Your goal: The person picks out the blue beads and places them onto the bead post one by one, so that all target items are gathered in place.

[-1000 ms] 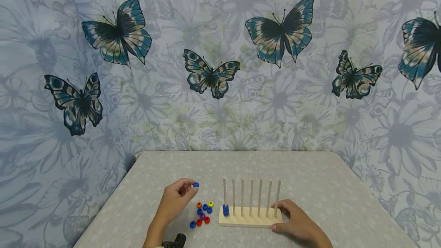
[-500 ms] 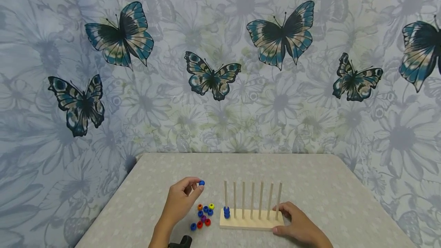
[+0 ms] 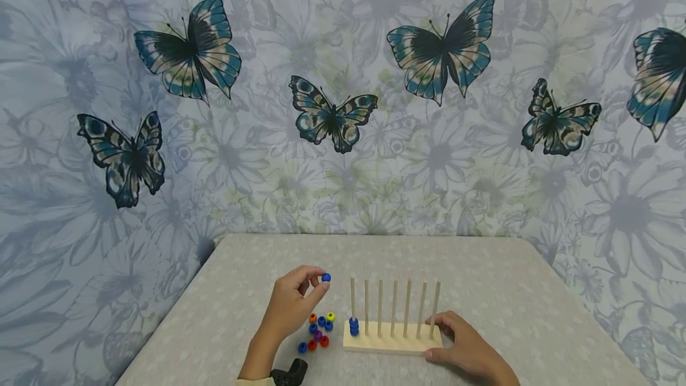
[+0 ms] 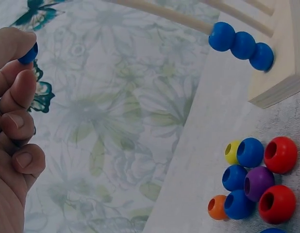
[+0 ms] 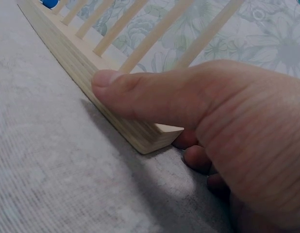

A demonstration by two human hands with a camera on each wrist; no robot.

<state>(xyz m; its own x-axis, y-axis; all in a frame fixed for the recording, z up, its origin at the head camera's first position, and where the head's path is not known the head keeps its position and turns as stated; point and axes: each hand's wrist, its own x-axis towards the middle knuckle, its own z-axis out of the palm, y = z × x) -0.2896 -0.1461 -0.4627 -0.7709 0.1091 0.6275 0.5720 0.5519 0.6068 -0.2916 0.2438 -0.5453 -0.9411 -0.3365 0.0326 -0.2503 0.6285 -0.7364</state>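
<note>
Blue beads (image 4: 243, 45), smooth, round, on wooden peg (image 3: 352, 296)

Wall (image 3: 257, 195): pale grey-blue, flower-patterned, filling the upper frame. Butterflies (image 3: 192, 51): six, printed, teal, black and cream, staggered left to right; rightmost cut by the frame edge. Bench (image 3: 429, 258): pale, faintly patterned, lower centre.

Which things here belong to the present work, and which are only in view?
Work:
blue bead, pinched by left fingers
pegged board, gripped by right fingers
three blue beads on one peg
loose beads, probably

Only in view:
butterflies on the wall
black wrist device
</note>
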